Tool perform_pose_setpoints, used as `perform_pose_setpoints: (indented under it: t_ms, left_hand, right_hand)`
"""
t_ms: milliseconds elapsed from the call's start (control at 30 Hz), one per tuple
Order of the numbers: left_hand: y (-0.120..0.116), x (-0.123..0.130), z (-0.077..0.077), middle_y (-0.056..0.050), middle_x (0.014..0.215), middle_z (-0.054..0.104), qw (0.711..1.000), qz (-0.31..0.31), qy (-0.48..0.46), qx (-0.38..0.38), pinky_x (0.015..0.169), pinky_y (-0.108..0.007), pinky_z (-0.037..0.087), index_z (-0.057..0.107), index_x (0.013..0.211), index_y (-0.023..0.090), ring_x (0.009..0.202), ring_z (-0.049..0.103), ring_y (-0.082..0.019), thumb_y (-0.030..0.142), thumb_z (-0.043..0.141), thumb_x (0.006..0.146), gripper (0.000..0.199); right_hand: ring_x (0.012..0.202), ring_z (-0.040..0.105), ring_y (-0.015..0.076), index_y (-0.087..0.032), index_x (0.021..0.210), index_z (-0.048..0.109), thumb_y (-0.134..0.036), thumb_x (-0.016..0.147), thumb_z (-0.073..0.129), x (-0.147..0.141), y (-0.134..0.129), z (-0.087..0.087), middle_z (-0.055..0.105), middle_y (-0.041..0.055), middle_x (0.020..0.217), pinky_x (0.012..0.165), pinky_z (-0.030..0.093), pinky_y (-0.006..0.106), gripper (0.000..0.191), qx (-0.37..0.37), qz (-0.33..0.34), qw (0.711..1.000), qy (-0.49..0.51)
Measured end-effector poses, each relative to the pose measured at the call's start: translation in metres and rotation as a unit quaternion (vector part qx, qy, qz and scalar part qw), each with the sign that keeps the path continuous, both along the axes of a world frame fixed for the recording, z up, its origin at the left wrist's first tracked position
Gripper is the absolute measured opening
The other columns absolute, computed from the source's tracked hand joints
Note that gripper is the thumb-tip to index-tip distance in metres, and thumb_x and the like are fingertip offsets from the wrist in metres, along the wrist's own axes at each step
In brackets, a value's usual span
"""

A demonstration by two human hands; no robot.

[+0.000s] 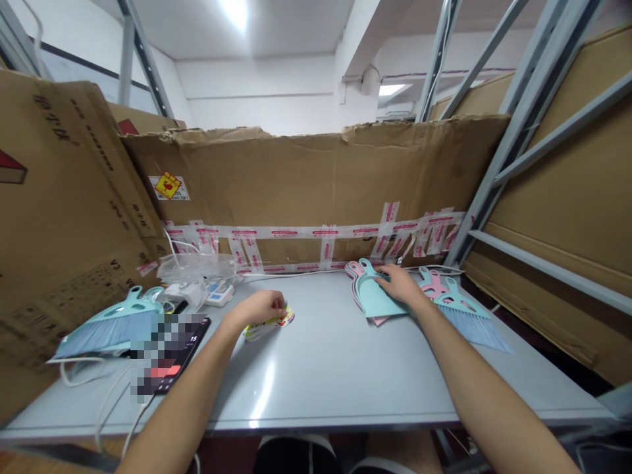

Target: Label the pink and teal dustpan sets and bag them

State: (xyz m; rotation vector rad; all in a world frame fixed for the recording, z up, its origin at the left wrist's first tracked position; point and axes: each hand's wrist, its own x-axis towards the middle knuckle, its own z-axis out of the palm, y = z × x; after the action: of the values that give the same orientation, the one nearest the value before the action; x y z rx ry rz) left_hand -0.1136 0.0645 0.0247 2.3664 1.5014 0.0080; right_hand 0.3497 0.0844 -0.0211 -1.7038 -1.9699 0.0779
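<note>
My left hand (261, 308) lies on the grey table (336, 375), its fingers closed on a small printed yellow, white and red packet (269, 326). My right hand (399, 284) sits on top of a stack of plastic dustpans (378, 304), over the teal upper one, with pink edges showing beneath. Beyond it, a teal-and-pink broom head (464, 316) with pale blue bristles lies at the table's right side. A teal broom head (108, 327) lies at the left, well away from both hands.
A phone (172, 355), partly pixelated, lies by the left broom, with white cables trailing over the table's front edge. A plastic bag (197, 268), white charger (185, 294) and small device (220, 294) stand at the back left. Taped cardboard (296, 178) walls the back; metal shelving stands right.
</note>
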Motion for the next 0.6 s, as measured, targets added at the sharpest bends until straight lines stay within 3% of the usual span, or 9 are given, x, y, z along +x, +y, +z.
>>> perform_pose_setpoints:
  t_ms: [133,200,267,333,467,600]
  left_hand:
    - [-0.007,0.004,0.006,-0.011,0.12,0.08,1.0,-0.014,-0.009,0.024,0.09,-0.035,0.054,0.079,0.101,0.024,0.107,0.074,-0.029,0.07,0.064,0.091,0.05]
    - [-0.01,0.001,0.01,-0.014,0.133,0.075,1.0,-0.014,0.007,0.012,0.101,-0.036,0.054,0.079,0.112,0.023,0.118,0.072,-0.033,0.081,0.07,0.082,0.065]
    - [-0.012,-0.003,0.014,-0.014,0.14,0.073,0.999,-0.012,0.035,-0.013,0.104,-0.037,0.054,0.075,0.129,0.024,0.123,0.071,-0.034,0.079,0.082,0.069,0.082]
    - [-0.012,-0.006,0.017,-0.012,0.138,0.074,0.997,-0.002,0.061,-0.037,0.1,-0.037,0.055,0.069,0.141,0.024,0.12,0.072,-0.034,0.07,0.088,0.065,0.091]
    - [-0.008,-0.01,0.018,-0.01,0.129,0.079,0.996,0.017,0.087,-0.029,0.089,-0.034,0.056,0.072,0.134,0.023,0.112,0.075,-0.033,0.054,0.08,0.075,0.068]
    - [0.001,-0.014,0.009,-0.014,0.131,0.078,0.996,0.023,0.088,0.025,0.092,-0.034,0.055,0.075,0.127,0.02,0.117,0.074,-0.034,0.054,0.074,0.082,0.057]
  right_hand:
    - [0.12,0.074,0.0313,-0.017,0.124,0.083,-0.029,0.102,0.071,0.002,-0.001,0.002,0.079,0.0167,0.127,0.11,0.052,0.04,0.029,0.015,-0.002,1.0,0.014]
    - [0.116,0.074,0.0302,-0.018,0.118,0.084,-0.029,0.1,0.071,0.003,-0.001,0.003,0.08,0.0148,0.122,0.109,0.053,0.04,0.025,0.033,-0.004,0.999,0.024]
    - [0.112,0.075,0.0286,-0.019,0.111,0.085,-0.027,0.099,0.07,0.005,-0.001,0.003,0.082,0.0125,0.118,0.106,0.053,0.039,0.021,0.049,-0.004,0.998,0.038]
    - [0.107,0.076,0.0275,-0.021,0.105,0.084,-0.026,0.097,0.069,0.006,0.0,0.004,0.083,0.0102,0.113,0.104,0.054,0.039,0.018,0.049,0.0,0.997,0.052]
    - [0.102,0.075,0.0284,-0.022,0.098,0.083,-0.03,0.094,0.07,0.007,-0.001,0.005,0.084,0.01,0.107,0.101,0.055,0.04,0.016,0.044,-0.006,0.998,0.055]
    - [0.1,0.075,0.0288,-0.021,0.096,0.08,-0.032,0.094,0.066,0.006,-0.008,0.015,0.083,0.0113,0.105,0.098,0.055,0.04,0.018,0.071,0.0,0.994,0.088]
